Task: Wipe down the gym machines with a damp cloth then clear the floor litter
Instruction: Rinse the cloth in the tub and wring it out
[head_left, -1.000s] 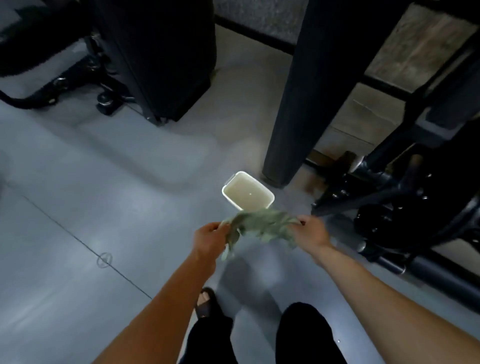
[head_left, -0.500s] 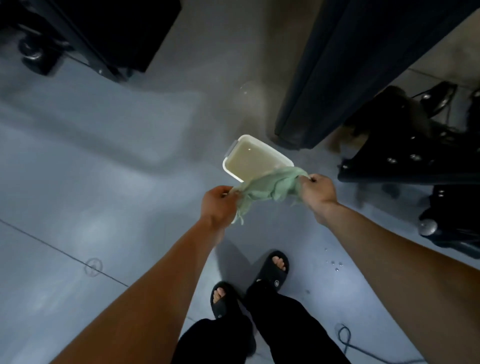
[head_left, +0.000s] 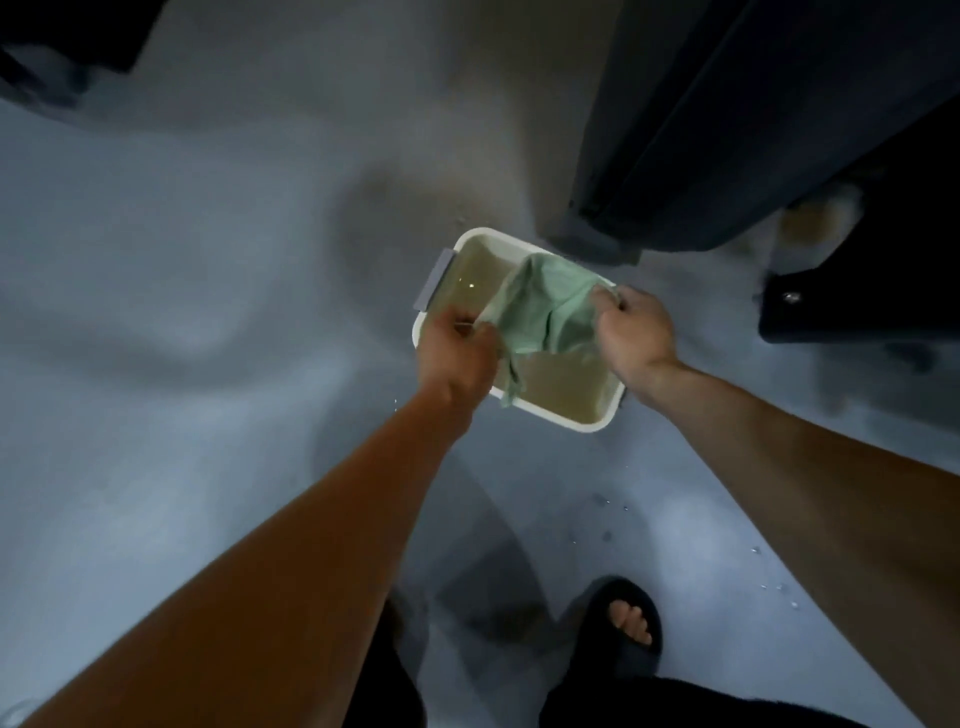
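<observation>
While pinched by left hand (head_left: 457, 353) and right hand (head_left: 631, 332) fingers, sags limp between them over tub (head_left: 571, 418): soft cloth (head_left: 540, 306), best gripped at corners

Pale green cloth (head_left: 545, 306), white tub (head_left: 571, 421) of murky yellowish water, black sandal (head_left: 631, 649).

Left hand (head_left: 457, 353), right hand (head_left: 636, 332) grip green cloth (head_left: 545, 306) over water tub (head_left: 571, 415).

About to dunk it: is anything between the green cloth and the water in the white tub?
Nothing visible. The left hand and right hand grip the pale green cloth directly above the white rectangular plastic tub of murky water, which lies open beneath.
</observation>
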